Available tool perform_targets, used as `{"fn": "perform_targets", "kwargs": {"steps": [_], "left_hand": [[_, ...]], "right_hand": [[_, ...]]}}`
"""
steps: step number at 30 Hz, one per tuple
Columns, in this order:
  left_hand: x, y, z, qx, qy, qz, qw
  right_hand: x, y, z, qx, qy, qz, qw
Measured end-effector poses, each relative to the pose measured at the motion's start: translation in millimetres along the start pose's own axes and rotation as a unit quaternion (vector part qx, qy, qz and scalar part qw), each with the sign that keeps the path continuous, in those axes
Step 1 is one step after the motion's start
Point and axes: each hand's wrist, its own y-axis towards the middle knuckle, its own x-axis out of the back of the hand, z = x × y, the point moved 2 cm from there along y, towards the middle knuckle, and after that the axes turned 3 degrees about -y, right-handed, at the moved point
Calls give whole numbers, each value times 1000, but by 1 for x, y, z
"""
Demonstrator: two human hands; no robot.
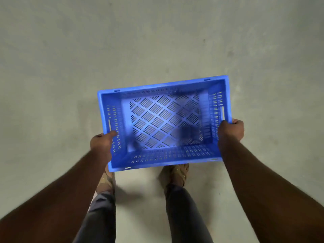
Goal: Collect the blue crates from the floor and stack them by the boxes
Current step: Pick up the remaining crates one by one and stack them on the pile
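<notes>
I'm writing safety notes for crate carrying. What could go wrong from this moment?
The left hand and right hand grip the blue crate only near its close corners, so the far end might dip or slip. The crate also hides part of the feet and the floor just ahead, so a trip seems possible.

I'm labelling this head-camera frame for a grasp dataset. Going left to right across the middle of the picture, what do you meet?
bare concrete floor → left hand on the crate's left end → blue crate, open side up and empty → right hand on its right end → floor again
</notes>
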Motion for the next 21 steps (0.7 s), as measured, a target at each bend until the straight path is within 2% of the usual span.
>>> {"fn": "perform_targets", "kwargs": {"steps": [4,8,11,14,17,21], "left_hand": [[38,-56,-10,-35,-25,7,999],[94,-117,-27,-145,20,-24,989],[135,-162,-55,-188,50,0,981],[183,-220,-91,-280,85,74,953],[232,-276,-121,-381,105,148,907],[293,-333,-136,-446,110,200,866]], "right_hand": [[62,-52,-6,-1,28,-28,999],[146,-117,-16,30,24,-87,996],[216,-172,-26,55,47,-117,990],[291,-242,-44,73,60,-155,983],[357,-326,-66,62,100,-209,971],[409,-424,-110,22,214,-241,946]]}}
